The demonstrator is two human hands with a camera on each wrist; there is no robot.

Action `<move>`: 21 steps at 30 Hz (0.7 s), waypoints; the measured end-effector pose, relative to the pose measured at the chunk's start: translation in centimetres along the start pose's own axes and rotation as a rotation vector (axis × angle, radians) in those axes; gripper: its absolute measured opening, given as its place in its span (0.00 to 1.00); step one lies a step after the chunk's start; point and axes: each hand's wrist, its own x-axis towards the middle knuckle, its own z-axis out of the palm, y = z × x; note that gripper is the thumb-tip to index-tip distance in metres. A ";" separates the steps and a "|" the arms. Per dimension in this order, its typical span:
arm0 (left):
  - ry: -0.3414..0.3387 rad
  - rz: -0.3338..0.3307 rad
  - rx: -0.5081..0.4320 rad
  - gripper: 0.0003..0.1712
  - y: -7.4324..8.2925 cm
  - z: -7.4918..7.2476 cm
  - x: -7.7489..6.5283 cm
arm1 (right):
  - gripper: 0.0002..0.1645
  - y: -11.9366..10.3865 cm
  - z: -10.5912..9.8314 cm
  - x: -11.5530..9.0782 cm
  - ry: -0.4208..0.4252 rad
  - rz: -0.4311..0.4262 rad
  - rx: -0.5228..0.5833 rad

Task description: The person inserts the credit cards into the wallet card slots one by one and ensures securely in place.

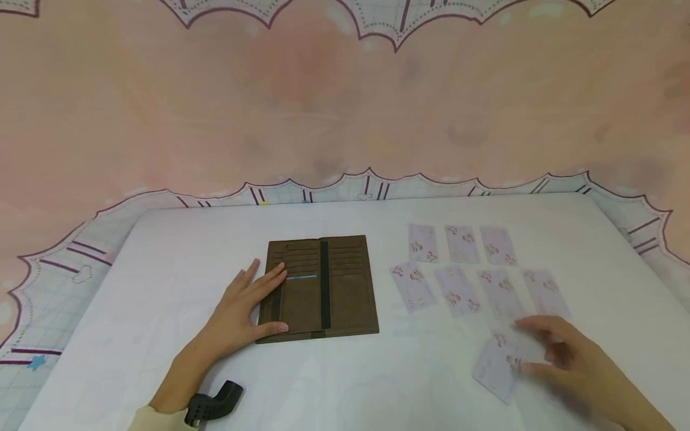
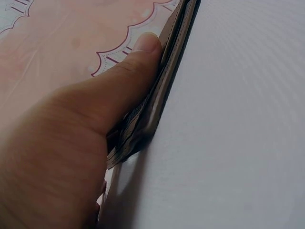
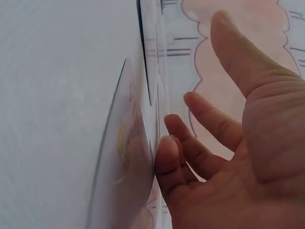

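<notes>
A brown wallet [image 1: 353, 299] lies unfolded on the white table, its card slots facing up and a dark strip along its middle. A thin blue edge [image 1: 302, 277] shows in one slot. My left hand [image 1: 239, 308] rests spread on the wallet's left side, with the thumb at its lower left; the left wrist view shows that thumb [image 2: 143, 52] against the layered edge. One pale card [image 1: 497, 368] with small pinkish figures lies tilted near the front right. Beside its right edge is my right hand [image 1: 571, 365], thumb and fingers apart, gripping nothing.
Behind the right hand, similar cards lie in two rows: three in the back row, with a middle card [image 1: 462, 244], and several in front, including a card [image 1: 457, 291]. A black strap-like device [image 1: 215, 404] sits at the left wrist. A patterned cloth [image 1: 323, 120] hangs behind the table.
</notes>
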 end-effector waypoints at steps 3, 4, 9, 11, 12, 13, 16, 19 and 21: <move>0.000 0.003 -0.004 0.53 -0.1 0.0 0.0 | 0.38 -0.1 0.2 -0.2 -0.026 0.054 -0.047; -0.002 0.002 -0.003 0.53 -0.1 0.0 0.0 | 0.40 -0.1 0.3 -0.3 -0.038 0.059 -0.052; -0.004 0.001 -0.004 0.53 -0.1 0.1 -0.1 | 0.45 -0.1 0.6 -0.5 -0.115 0.088 -0.085; 0.001 0.003 -0.001 0.53 -0.1 0.1 -0.1 | 0.46 0.1 0.7 -0.6 -0.128 0.080 -0.091; 0.003 0.003 0.000 0.54 -0.1 0.1 -0.1 | 0.46 0.2 0.7 -0.7 -0.121 0.059 -0.093; 0.006 0.005 0.002 0.54 -0.1 0.1 -0.1 | 0.47 0.2 0.8 -0.7 -0.111 0.034 -0.092; 0.012 0.014 0.006 0.53 -0.1 0.1 0.0 | 0.48 0.5 0.8 -0.6 -0.072 -0.070 -0.064; 0.016 0.024 0.006 0.53 -0.1 0.2 0.0 | 0.48 0.5 0.9 -0.5 -0.041 -0.136 -0.051; 0.017 0.029 0.002 0.53 -0.1 0.2 0.1 | 0.48 0.4 1.1 -0.4 -0.036 -0.149 -0.050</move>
